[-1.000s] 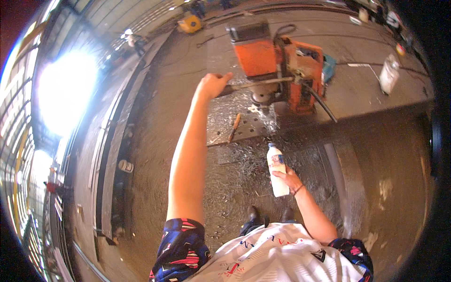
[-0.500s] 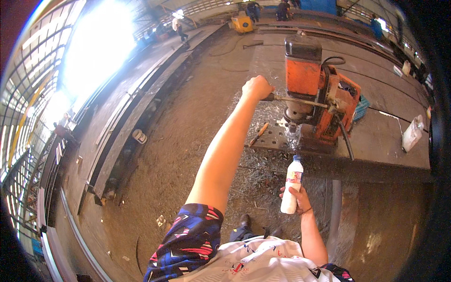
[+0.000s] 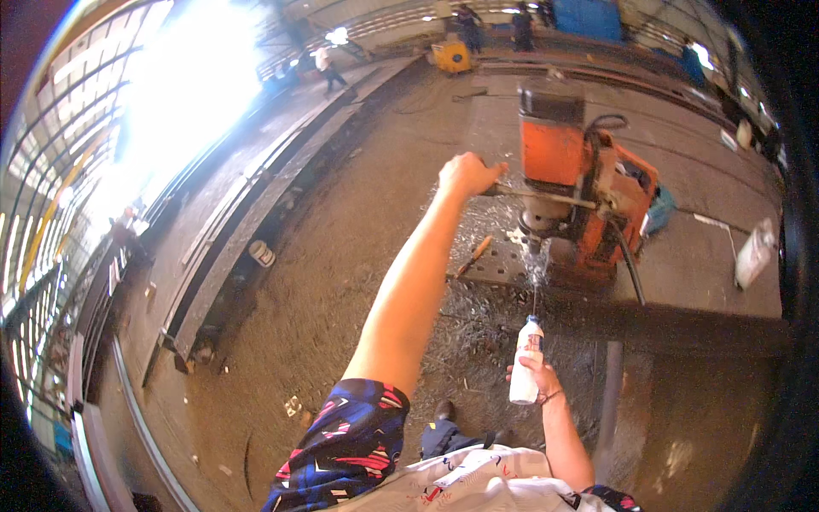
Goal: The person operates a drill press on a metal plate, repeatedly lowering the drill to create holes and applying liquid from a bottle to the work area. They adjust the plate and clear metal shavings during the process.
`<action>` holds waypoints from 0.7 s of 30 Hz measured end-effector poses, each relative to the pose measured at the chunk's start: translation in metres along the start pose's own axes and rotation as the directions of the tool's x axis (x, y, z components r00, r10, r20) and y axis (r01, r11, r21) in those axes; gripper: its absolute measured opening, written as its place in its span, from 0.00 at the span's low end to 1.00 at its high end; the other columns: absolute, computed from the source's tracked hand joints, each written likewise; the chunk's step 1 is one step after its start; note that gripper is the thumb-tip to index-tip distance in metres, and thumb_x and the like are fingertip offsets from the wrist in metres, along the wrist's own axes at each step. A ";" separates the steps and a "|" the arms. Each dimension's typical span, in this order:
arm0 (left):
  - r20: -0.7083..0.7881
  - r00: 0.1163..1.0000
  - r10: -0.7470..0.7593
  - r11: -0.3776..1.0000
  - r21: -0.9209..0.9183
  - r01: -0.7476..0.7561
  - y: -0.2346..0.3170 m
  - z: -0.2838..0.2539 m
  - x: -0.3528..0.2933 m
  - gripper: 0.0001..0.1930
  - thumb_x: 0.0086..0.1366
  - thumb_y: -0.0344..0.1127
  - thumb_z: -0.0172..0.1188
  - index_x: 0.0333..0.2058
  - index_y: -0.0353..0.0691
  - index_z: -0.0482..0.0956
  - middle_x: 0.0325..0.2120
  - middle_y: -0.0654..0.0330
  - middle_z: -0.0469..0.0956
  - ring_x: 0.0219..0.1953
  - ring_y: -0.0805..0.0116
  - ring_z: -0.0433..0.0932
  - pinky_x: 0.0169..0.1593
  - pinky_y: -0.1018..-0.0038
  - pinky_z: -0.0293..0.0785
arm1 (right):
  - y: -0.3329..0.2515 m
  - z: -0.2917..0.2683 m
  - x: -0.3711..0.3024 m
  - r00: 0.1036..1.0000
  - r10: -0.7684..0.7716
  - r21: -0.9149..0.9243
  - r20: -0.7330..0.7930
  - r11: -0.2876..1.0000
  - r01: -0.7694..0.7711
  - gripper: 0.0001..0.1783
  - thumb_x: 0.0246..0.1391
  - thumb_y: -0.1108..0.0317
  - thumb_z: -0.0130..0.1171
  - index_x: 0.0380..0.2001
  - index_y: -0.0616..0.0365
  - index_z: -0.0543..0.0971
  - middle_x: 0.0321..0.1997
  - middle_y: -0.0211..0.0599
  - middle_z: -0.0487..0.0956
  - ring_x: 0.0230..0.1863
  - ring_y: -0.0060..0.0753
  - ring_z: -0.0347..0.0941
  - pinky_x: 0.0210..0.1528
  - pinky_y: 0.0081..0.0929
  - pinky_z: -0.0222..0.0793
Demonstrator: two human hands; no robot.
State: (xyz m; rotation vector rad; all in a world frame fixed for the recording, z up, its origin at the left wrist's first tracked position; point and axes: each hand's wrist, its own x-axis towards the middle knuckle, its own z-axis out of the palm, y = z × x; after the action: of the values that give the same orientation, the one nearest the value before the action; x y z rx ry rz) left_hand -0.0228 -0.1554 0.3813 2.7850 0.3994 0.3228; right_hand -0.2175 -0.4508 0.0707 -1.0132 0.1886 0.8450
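Observation:
An orange and black magnetic drill (image 3: 550, 154) stands on a dark steel plate with a row of holes (image 3: 499, 264). My left hand (image 3: 467, 176), arm stretched out, is closed round the end of the drill's feed lever (image 3: 554, 197). Low in front of the plate's edge, my right hand (image 3: 543, 381) grips a plastic bottle of white liquid (image 3: 525, 384) with a blue cap. The bottle stands nearly upright, its cap towards the drill. A thin streak of liquid runs between the cap and the wet, shiny spot under the drill's chuck (image 3: 536, 224).
An orange stick-like piece (image 3: 474, 256) lies on the plate left of the drill. A white jug (image 3: 754, 254) and a blue-green cloth or bag (image 3: 659, 211) are to the right. Long steel beams (image 3: 247, 200) and a white bucket (image 3: 262, 253) lie left. People work far off near a yellow machine (image 3: 452, 57).
The bottle in my right hand has drawn back a little from the drill, and the liquid streak now shows clearly. My left hand keeps its hold on the lever. The view has shifted slightly.

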 end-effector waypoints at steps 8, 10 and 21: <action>0.032 0.999 -0.017 0.999 -0.044 0.019 -0.013 -0.006 -0.001 0.36 0.53 0.72 0.57 0.39 0.41 0.86 0.36 0.47 0.84 0.44 0.50 0.82 0.51 0.60 0.75 | -0.001 0.010 0.005 0.998 -0.055 -0.059 -0.032 0.997 0.053 0.17 0.49 0.67 0.68 0.43 0.57 0.77 0.29 0.38 0.81 0.25 0.38 0.81 0.28 0.35 0.79; 0.008 1.000 0.000 1.000 -0.013 0.000 -0.012 -0.001 -0.003 0.36 0.53 0.72 0.57 0.39 0.41 0.86 0.37 0.47 0.84 0.44 0.49 0.82 0.51 0.60 0.74 | -0.002 0.010 0.005 0.998 -0.065 -0.079 -0.025 0.995 0.063 0.17 0.49 0.68 0.67 0.43 0.57 0.76 0.28 0.38 0.81 0.25 0.38 0.81 0.28 0.35 0.80; 0.023 0.999 -0.048 0.999 -0.015 0.048 -0.011 -0.003 -0.003 0.34 0.55 0.69 0.57 0.37 0.39 0.86 0.38 0.47 0.83 0.46 0.49 0.81 0.52 0.60 0.74 | 0.005 0.009 0.011 0.999 -0.041 0.017 -0.002 0.999 0.041 0.18 0.50 0.68 0.66 0.44 0.55 0.76 0.29 0.40 0.81 0.25 0.40 0.81 0.27 0.37 0.79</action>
State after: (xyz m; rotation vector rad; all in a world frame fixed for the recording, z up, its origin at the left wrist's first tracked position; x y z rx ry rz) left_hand -0.0287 -0.1452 0.3803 2.7562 0.4559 0.2816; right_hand -0.2156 -0.4360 0.0669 -0.9991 0.1759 0.8044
